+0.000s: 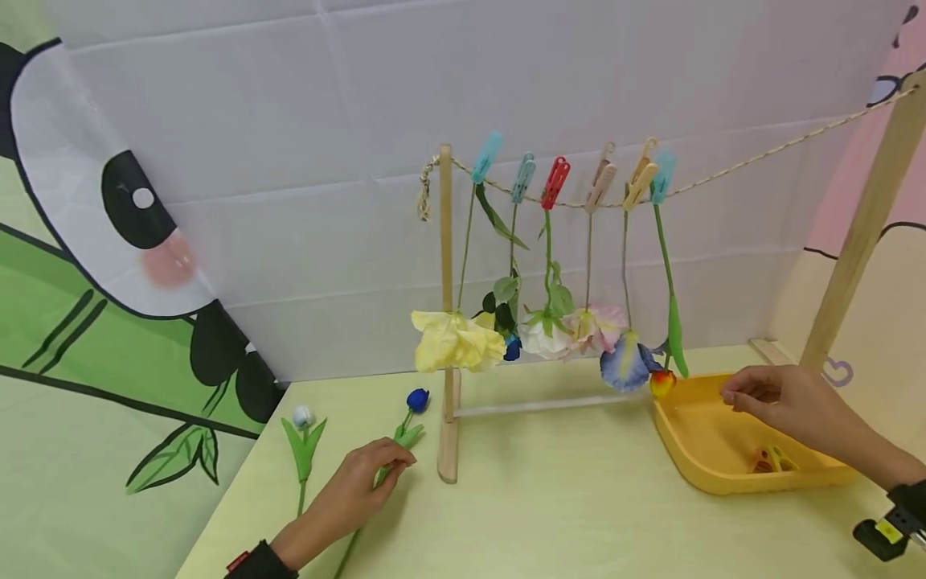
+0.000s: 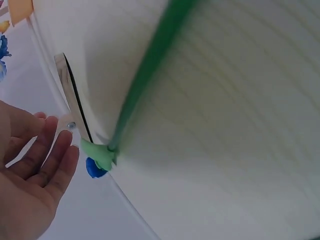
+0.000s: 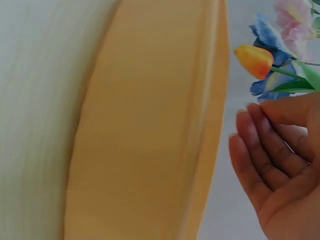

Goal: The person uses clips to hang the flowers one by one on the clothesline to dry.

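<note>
My left hand (image 1: 358, 482) hovers over a blue artificial flower (image 1: 417, 400) lying on the table, its fingers loosely bent. In the left wrist view nothing shows between those fingers, and the blue flower's green stem (image 2: 145, 82) runs past beside them. To the left lies a white tulip (image 1: 303, 416) with green leaves. Over the yellow tray (image 1: 712, 485) hangs my right hand (image 1: 792, 402), fingers relaxed and holding nothing. The orange-yellow tulip (image 1: 661, 382) dangles upside down near the tray's back left corner. Inside the tray are a red clothespin (image 1: 763, 461) and a yellow clothespin (image 1: 781, 458).
A rope (image 1: 774, 151) runs between a short wooden post (image 1: 446, 257) and a taller right post (image 1: 864, 217). Several clothespins on it hold flowers head down, among them a yellow bloom (image 1: 459, 342), a white rose (image 1: 546, 339) and a blue iris (image 1: 624, 366). A printed cloth stands behind.
</note>
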The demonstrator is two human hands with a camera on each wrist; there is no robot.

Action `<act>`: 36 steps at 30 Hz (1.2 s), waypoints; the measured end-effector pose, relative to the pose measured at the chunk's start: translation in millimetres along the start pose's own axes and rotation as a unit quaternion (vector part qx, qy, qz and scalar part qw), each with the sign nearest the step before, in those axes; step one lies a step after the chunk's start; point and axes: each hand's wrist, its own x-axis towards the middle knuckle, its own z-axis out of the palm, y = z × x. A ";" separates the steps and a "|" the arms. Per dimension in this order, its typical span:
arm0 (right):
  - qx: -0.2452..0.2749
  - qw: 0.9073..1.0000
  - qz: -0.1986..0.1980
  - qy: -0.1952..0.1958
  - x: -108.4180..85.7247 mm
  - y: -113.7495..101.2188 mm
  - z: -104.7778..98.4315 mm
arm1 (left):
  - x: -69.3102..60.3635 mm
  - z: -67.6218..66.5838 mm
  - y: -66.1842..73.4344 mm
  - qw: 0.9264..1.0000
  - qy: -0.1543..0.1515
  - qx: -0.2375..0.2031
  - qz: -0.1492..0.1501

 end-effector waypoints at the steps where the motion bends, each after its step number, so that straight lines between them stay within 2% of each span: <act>1: -0.008 1.000 -0.003 -0.013 -1.3 2.4 2.2 | -1.8 -0.4 -1.7 1.000 -0.002 0.011 0.001; 5: -0.029 0.996 -0.016 -0.085 -6.5 9.7 8.9 | -8.4 -2.5 -7.7 0.999 -0.008 0.054 0.000; 9: -0.028 0.990 -0.063 -0.121 -13.5 19.0 14.3 | -14.3 -3.7 -13.1 0.997 -0.017 0.072 0.015; 14: -0.005 0.984 -0.120 -0.130 -21.5 31.0 17.4 | -20.4 -2.9 -18.9 0.994 -0.030 0.100 0.044; 17: 0.001 0.981 -0.135 -0.137 -23.0 36.1 15.5 | -22.6 -3.2 -21.9 0.993 -0.031 0.104 0.055; 23: -0.021 0.975 -0.159 -0.155 -19.4 43.1 9.0 | -24.8 -4.5 -23.8 0.992 -0.031 0.096 0.071; 30: -0.032 0.971 -0.187 -0.142 -17.2 49.4 13.5 | -18.0 3.3 -25.8 0.989 -0.009 0.099 0.108; 34: -0.038 0.972 -0.193 -0.129 -15.4 48.5 20.0 | -12.3 6.5 -25.1 0.989 -0.016 0.098 0.110; 36: -0.037 0.974 -0.180 -0.132 -14.8 45.7 21.8 | -9.4 7.1 -23.1 0.989 -0.024 0.098 0.108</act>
